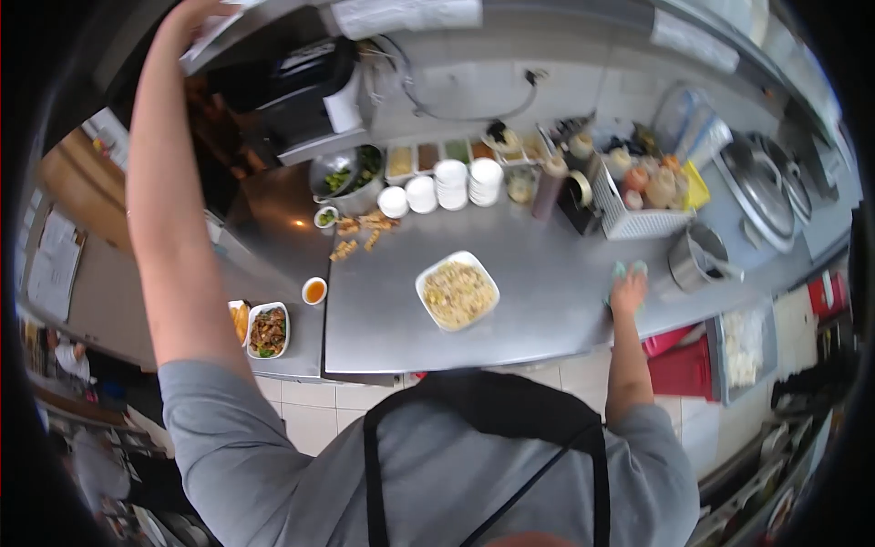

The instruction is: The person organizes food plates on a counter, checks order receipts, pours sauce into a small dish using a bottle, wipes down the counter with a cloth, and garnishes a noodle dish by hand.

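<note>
1. Where the white bowl [423,285] stands on the counter [378,333], food [460,294] already fills it.
2. Right hand [629,292] covers a green cloth [619,270] at the counter's right, not put away; grip unclear.
3. Left hand [196,15], raised, partly cropped: cannot tell.

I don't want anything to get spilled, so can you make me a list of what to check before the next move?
1. White bowl sitting flat, away from the counter's front edge: ok.
2. Cup of orange sauce standing upright: ok.
3. Stacked white containers standing without leaning over: ok.
4. Right hand on the green cloth, clear of the bowl: ok.
5. No loose bits on the counter: not ok, brown pieces lie near the metal pot.
6. Left hand gripping safely: cannot tell, it's raised and partly cut off by the picture's top edge.
</note>
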`<state>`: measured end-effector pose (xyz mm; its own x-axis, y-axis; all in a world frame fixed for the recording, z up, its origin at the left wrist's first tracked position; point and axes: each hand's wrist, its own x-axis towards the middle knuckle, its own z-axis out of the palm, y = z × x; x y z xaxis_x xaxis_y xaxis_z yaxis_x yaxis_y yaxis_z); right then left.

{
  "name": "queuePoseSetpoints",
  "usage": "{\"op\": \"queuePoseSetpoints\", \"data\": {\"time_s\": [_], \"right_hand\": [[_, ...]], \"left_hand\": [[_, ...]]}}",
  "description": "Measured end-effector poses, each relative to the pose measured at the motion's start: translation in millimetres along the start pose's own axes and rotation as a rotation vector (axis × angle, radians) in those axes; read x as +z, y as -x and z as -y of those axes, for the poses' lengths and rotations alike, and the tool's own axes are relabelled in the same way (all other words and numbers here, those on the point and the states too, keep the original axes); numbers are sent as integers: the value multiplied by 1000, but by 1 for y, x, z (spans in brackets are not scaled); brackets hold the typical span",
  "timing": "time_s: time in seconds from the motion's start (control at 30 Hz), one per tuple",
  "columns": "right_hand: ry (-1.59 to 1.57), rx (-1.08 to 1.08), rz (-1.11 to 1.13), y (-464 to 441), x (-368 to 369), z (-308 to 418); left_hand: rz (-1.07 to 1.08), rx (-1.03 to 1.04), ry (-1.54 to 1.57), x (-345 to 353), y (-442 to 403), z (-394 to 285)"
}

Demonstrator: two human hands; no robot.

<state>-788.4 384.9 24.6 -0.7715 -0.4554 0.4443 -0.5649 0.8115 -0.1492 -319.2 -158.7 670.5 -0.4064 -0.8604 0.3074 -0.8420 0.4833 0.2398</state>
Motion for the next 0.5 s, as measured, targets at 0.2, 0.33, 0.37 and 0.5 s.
{"op": "queuePoseSetpoints", "data": {"time_s": [0.2, 0.33, 0.37, 0.5], "right_hand": [[-381, -411, 156, 52, -29, 107], [-439, -569, 343, 118, -70, 155], [-518, -738, 308, 126, -82, 151], [-313, -678, 438, 86, -75, 81]], "left_hand": [[-973, 398, -335, -2, 53, -32], [-936, 584, -210, 26, 110, -66], [-917, 647, -55, 37, 129, -80], [-771, 686, 185, 111, 248, -138]]}}
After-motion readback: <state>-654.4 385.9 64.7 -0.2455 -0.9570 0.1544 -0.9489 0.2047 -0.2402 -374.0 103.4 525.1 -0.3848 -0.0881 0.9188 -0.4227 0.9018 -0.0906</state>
